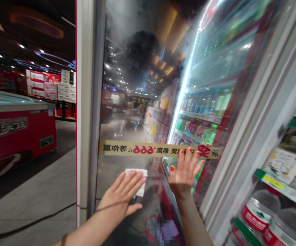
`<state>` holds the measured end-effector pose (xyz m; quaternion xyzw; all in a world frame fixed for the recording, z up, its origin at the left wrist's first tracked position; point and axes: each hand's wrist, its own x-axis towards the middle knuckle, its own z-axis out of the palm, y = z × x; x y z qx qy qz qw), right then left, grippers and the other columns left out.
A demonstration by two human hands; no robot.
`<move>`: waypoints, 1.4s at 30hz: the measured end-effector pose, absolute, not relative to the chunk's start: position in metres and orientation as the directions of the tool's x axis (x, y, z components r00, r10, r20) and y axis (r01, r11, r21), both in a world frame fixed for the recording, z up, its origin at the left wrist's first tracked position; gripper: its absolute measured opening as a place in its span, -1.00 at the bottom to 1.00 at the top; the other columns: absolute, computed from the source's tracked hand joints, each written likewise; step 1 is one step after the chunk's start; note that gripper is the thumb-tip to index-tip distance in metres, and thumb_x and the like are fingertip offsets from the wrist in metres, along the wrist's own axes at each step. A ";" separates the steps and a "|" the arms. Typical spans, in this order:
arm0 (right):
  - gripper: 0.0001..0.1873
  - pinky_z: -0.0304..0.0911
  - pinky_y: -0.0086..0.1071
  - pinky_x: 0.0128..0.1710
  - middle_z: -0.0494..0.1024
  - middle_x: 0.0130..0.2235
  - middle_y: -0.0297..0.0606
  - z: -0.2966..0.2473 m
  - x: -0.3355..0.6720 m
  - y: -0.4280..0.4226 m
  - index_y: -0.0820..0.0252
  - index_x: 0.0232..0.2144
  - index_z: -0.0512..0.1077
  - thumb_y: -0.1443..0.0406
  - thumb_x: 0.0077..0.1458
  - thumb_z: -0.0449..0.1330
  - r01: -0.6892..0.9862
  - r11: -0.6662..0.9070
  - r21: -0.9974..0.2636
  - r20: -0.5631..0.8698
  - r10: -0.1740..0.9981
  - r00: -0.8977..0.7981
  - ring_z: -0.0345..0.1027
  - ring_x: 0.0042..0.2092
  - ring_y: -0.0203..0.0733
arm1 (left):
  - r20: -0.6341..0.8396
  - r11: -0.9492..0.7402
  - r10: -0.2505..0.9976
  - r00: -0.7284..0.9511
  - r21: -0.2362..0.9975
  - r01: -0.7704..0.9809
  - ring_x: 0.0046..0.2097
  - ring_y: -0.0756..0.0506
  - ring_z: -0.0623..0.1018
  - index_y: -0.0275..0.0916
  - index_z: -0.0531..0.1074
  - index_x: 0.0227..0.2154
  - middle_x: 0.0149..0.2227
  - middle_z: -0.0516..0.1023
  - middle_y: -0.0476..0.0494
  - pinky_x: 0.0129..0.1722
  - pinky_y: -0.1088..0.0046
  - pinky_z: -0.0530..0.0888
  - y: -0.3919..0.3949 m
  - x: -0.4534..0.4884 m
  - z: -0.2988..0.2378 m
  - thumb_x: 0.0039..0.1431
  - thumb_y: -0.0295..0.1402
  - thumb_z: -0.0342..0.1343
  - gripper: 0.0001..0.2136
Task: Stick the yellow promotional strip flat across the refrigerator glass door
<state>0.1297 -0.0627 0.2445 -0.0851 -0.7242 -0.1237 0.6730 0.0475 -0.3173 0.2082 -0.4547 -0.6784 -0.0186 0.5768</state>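
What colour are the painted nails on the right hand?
Bright orange, best seen in the head view, on the right hand.

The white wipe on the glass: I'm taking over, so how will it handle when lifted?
The wipe is probably light and floppy: it looks thin and creased beside the left hand. On the smooth glass door it may slide easily.

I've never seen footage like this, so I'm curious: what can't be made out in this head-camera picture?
Head view:
The white cloth: most of it is hidden by the left hand.
The drinks behind the glass door: labels blurred by mist and glare.
The water bottles at lower right: cut off by the bottom edge.
The sign far down the aisle: too small to read.
The patch low on the glass: pixelated.
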 end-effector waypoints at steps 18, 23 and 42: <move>-0.18 -0.11 0.58 0.45 0.02 0.58 0.09 0.244 0.125 -0.063 0.19 0.58 -0.09 0.23 0.38 0.05 0.351 0.934 0.063 0.997 -0.046 -0.057 -0.24 0.60 0.34 | 0.921 0.691 0.389 -0.029 -0.270 0.670 0.64 -0.31 -0.30 -0.31 -0.16 0.58 0.63 -0.34 -0.30 0.61 0.01 -0.26 -0.333 0.036 0.274 0.35 0.20 0.09 -0.01; -0.27 -0.18 0.59 0.45 0.09 0.56 0.04 0.251 0.135 -0.074 0.07 0.57 -0.04 0.21 0.45 0.00 0.216 0.975 -0.052 0.996 0.066 -0.055 -0.24 0.61 0.27 | 0.963 0.714 0.270 -0.013 -0.191 0.673 0.62 -0.38 -0.36 -0.43 -0.20 0.57 0.61 -0.39 -0.44 0.61 -0.09 -0.16 -0.280 0.057 0.326 0.36 0.14 0.12 0.02; -0.19 -0.06 0.35 0.52 -0.29 0.62 0.09 0.302 0.127 -0.142 0.38 0.58 -0.32 0.12 0.49 -0.17 0.233 0.957 -0.172 0.984 0.176 0.000 -0.36 0.62 0.26 | 0.986 0.663 0.136 0.091 -0.159 0.731 0.61 -0.04 0.02 -0.31 -0.03 0.56 0.60 -0.07 -0.11 0.61 0.31 -0.04 -0.326 0.078 0.196 0.22 -0.35 0.15 -0.13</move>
